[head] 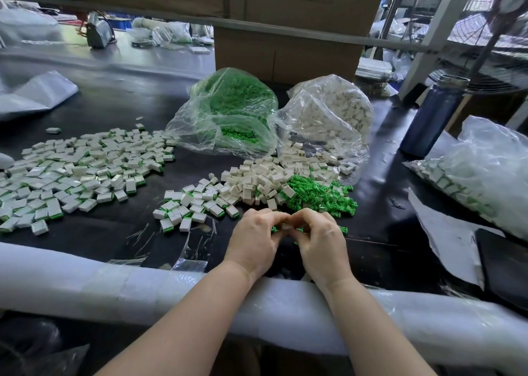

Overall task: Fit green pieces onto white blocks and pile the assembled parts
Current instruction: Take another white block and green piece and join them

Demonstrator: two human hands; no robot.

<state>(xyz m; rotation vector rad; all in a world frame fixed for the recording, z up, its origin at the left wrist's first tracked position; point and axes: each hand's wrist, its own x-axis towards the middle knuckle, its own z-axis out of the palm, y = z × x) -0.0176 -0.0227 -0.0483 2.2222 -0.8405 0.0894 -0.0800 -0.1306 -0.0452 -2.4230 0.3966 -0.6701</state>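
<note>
Between the two sets of curled fingertips, just above the padded table edge, a small white block [286,226] is being pinched from both sides. The left hand [254,240] is closing on it from the left and the right hand [320,238] from the right, thumbs and forefingers meeting over the part so that little of it is showing. Bits of green [274,229] are peeking out at the lower left of the pinch, touching the left fingers; whether that is the green piece being seated or loose ones lying under the hands cannot be told. The block's long axis is likewise hidden by the fingers.

Judging from the pose, a press-fit is under way, so the two hands are probably working toward each other along the line that joins them.

Up and slightly right of the grip, the loose green pieces [323,195] are lying close to the right hand, with the bare white blocks [265,175] just beyond them. Up and left of the grip, near the left hand, a small cluster of assembled parts [185,207] is lying, and the big pile of assembled parts [74,167] is sitting well off to the left. The left hand is therefore the nearer one for dropping a finished part, and the right for fetching the next green piece.
</note>
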